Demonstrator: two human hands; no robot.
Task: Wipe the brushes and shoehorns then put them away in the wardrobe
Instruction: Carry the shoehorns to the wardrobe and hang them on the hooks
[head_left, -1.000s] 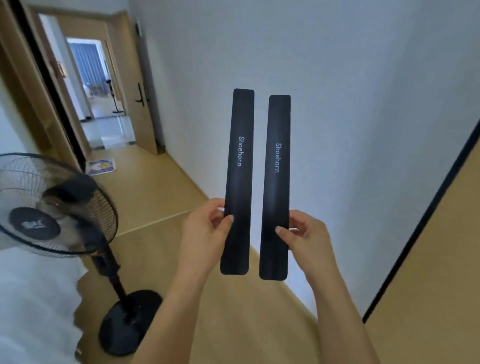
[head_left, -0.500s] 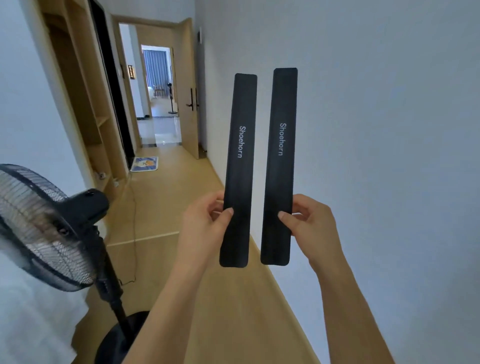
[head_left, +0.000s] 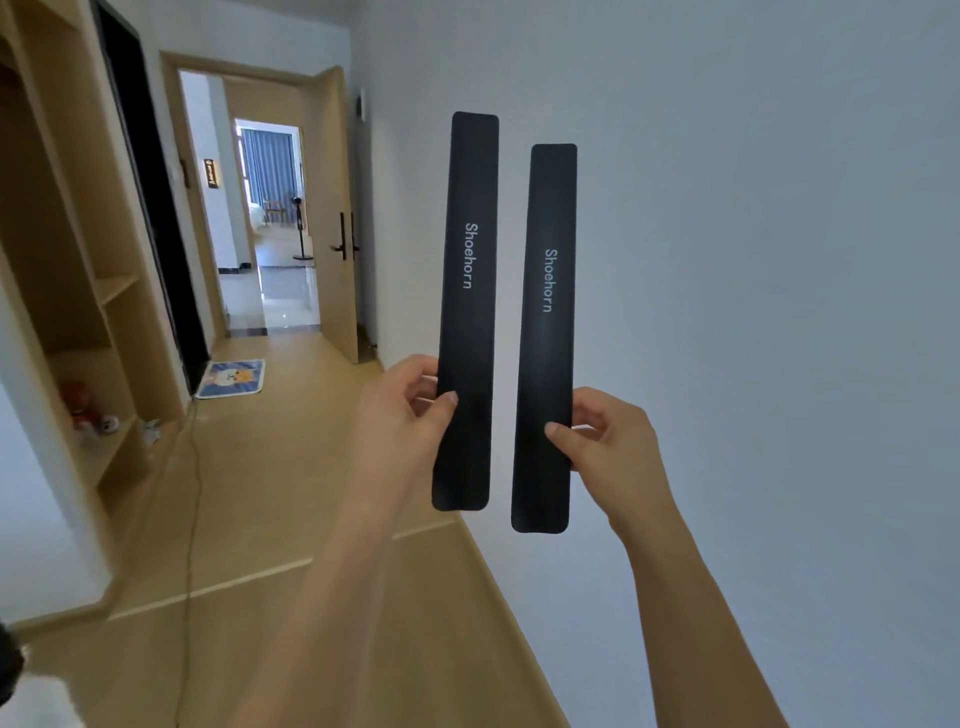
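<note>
Two flat black shoehorns, each printed "Shoehorn", are held upright side by side in front of the white wall. My left hand (head_left: 402, 421) pinches the left shoehorn (head_left: 469, 270) near its lower end, thumb on the front. My right hand (head_left: 608, 441) grips the right shoehorn (head_left: 549, 291) the same way, and it sits a little lower than the left one. At the left stands an open wooden wardrobe (head_left: 78, 322) with shelves. No brushes are in view.
A wooden-floored hallway (head_left: 291, 467) runs ahead to an open door (head_left: 335, 218) and a bright room beyond. A small patterned mat (head_left: 234, 378) lies by the dark doorway. A cable (head_left: 195, 493) trails along the floor. Small items sit on the low wardrobe shelf (head_left: 91, 415).
My view has swung left and forward: the standing fan has slid out of the frame at the lower left and the wardrobe shelves have come into view. The right shoehorn now sits lower than the left.
</note>
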